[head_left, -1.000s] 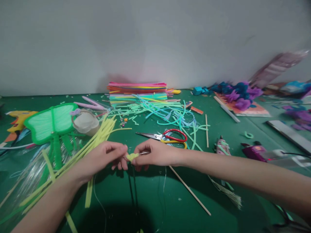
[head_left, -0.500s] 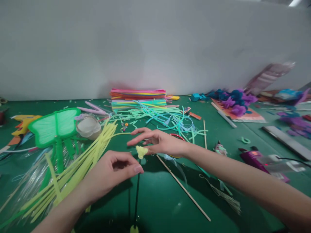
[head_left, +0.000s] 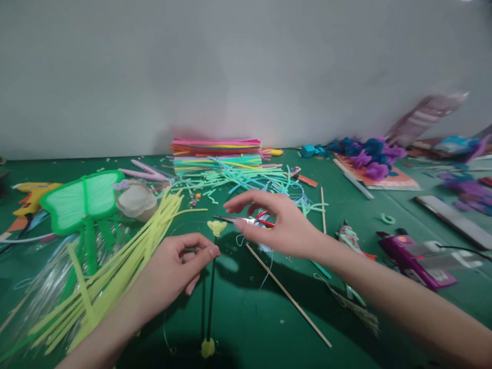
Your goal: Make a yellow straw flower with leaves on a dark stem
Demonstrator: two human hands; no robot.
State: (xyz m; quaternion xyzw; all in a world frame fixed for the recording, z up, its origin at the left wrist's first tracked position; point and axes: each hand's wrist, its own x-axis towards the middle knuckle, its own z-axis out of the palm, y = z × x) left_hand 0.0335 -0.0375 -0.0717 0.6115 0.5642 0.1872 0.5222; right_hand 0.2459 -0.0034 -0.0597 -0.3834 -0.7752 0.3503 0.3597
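Green desk (head_left: 249,328); black stem (head_left: 211,292) tipped pale yellow; red-handled scissors (head_left: 249,220); bright green butterfly (head_left: 82,197); purple glue gun (head_left: 413,253).

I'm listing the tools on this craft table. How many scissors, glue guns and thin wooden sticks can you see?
Scissors: 1, red-handled scissors, under the open right hand.
Glue guns: 2, a yellow glue gun at the far left and a purple glue gun at the right.
Wooden sticks: 2, a long wooden stick and a short wooden stick.
Total: 5.
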